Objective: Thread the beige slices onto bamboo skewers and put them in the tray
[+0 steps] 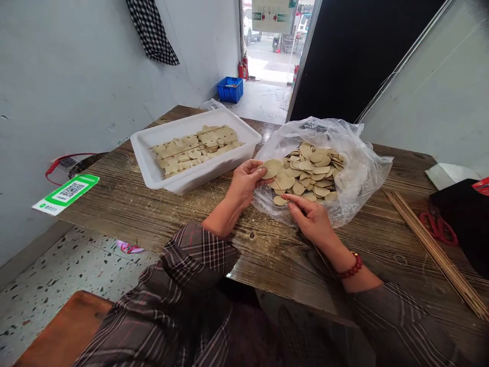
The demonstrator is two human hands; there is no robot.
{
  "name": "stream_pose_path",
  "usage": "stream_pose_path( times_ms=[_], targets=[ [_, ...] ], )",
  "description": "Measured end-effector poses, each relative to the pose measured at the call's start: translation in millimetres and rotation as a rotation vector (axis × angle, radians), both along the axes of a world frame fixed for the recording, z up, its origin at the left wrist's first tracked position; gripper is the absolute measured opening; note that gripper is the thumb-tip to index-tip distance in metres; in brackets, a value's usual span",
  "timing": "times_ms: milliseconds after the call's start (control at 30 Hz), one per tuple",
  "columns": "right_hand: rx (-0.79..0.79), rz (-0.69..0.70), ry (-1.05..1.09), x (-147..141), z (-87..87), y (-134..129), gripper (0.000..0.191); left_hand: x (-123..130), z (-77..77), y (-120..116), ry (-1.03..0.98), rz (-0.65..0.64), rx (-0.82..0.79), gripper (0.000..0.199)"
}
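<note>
Between the thumb and fingers of my left hand [246, 184] is a flat, round, beige slice [273, 168]. My right hand [312, 220] pinches a thin wooden skewer [279, 187], whose upper end reaches the slice; whether it has pierced it I cannot tell. Both hands are above the near left edge of a clear plastic bag [361, 168], which lies open around a heap of similar slices [315, 165]. To the left, a white plastic tub [198, 176] holds slices threaded on skewers [194, 148].
A bundle of bare skewers [431, 247] lies on the wooden table [263, 255] at right, beside red-handled scissors [438, 228] and a black object [462, 219]. A green QR-code card [69, 193] sits at the left edge. A blue crate [230, 90] stands on the floor beyond.
</note>
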State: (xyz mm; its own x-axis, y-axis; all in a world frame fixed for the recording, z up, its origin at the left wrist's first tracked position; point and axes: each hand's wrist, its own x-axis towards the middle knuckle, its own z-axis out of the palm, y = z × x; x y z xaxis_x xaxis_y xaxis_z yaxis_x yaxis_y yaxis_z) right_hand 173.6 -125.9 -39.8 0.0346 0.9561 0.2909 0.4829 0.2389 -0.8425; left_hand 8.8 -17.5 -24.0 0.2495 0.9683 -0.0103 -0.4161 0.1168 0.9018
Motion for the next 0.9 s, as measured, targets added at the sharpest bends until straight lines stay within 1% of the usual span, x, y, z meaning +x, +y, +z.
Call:
stream_pose_path(
  times_ms=[333, 667, 900],
  targets=[
    [-0.028, -0.012, -0.045, 1.8, -3.0, 1.7, 0.036, 2.9, 1.2, -3.1, 0.006, 0.006, 0.053, 0.033],
    [0.002, -0.064, -0.12, 1.1, -4.2, 2.2, 0.036, 5.5, 3.3, -7.6, 0.036, 0.007, 0.06, 0.032],
    [0.059, -0.1, -0.148, 1.6, -5.6, 4.2, 0.033, 8.9, 2.4, -10.7, 0.014, -0.063, -0.004, 0.034]
  ],
)
